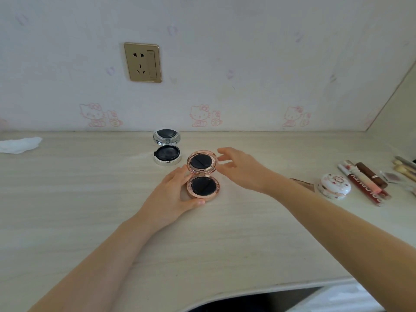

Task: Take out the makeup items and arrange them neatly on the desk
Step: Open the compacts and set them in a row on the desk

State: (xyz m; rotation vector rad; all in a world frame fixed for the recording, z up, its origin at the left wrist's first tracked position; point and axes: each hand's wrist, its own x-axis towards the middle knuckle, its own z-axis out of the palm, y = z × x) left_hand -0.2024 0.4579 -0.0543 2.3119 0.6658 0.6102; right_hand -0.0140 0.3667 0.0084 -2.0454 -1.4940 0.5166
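Between my two hands on the tabletop (90,188), left fingers (180,174) grasp the rose-gold compact (202,186) to steady its base, while right fingers (225,154) hover released beside its raised lid.

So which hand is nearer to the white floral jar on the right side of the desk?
Right. The right hand hovers open beside the rose-gold compact's raised lid, on the side facing the white floral jar. The left hand grips the compact's base, farther from it.

Only text: upside-down letters on red lip gloss tube (365,188), right of frame, too blurred to read.
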